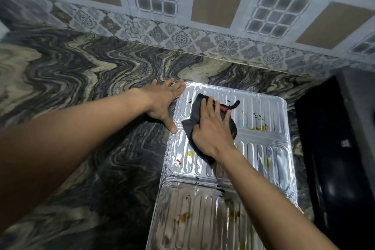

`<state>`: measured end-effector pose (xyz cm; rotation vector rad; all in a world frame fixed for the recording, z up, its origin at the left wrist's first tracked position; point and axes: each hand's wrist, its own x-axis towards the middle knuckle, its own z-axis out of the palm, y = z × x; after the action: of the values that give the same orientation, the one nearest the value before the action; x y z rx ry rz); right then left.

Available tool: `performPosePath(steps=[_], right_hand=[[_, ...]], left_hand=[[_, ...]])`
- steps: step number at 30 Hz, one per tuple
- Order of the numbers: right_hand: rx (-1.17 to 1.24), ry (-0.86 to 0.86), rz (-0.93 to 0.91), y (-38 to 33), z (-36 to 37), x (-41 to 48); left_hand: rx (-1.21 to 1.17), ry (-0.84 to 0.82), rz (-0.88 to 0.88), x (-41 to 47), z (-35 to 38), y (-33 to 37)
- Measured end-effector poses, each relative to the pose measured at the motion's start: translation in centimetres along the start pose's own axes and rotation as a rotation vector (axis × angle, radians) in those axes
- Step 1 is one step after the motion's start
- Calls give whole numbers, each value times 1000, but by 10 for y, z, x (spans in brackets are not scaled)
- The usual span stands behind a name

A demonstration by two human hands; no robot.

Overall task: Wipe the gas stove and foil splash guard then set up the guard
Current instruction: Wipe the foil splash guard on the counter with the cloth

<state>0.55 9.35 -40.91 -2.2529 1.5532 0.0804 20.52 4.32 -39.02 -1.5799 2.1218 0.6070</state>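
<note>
The right hand is pressed flat, fingers spread, on a dark grey wiping cloth with a red patch, pinning it against the far panel of the ribbed silver foil splash guard rather than gripping it in a fist. The left hand lies open and empty, palm down, along the guard's left far edge, fingers touching its corner and thumb touching its side rim, apparently bracing it against sliding. The guard lies flat and unfolded on the dark swirled marble bench, its panels running from near the patterned tile wall toward the person, with yellowish and dark spots on the far panels and brown smears on the near one, which is blurred at the bottom of the view. Just to its right sits a black glossy appliance, probably the gas stove, though too little shows to be certain. By its look the foil is thin, light and easily dented, so it would skate on the polished stone and crease under heavy pressure; wiping along the ribs with a flat palm suits it. For standing it up, the stiffer rolled rims and fold lines seem the safer places to hold, with both hands, not the soft panel middles.
</note>
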Motion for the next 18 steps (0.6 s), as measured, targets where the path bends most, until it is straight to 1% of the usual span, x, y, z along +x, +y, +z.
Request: performPosePath(steps=[5,8,10,18], right_hand=[[-146,56,-264,7,7,-1],[-212,55,-372,13,10,7],[-215,60,-386,17,9,15],[-147,121,-269,22,5,32]], left_hand=[[-18,6,5,2,2,-3],[-13,10,11,3,3,-5],[-5,16,11,4,4,-4],[-14,-4,-8,1,1,-1]])
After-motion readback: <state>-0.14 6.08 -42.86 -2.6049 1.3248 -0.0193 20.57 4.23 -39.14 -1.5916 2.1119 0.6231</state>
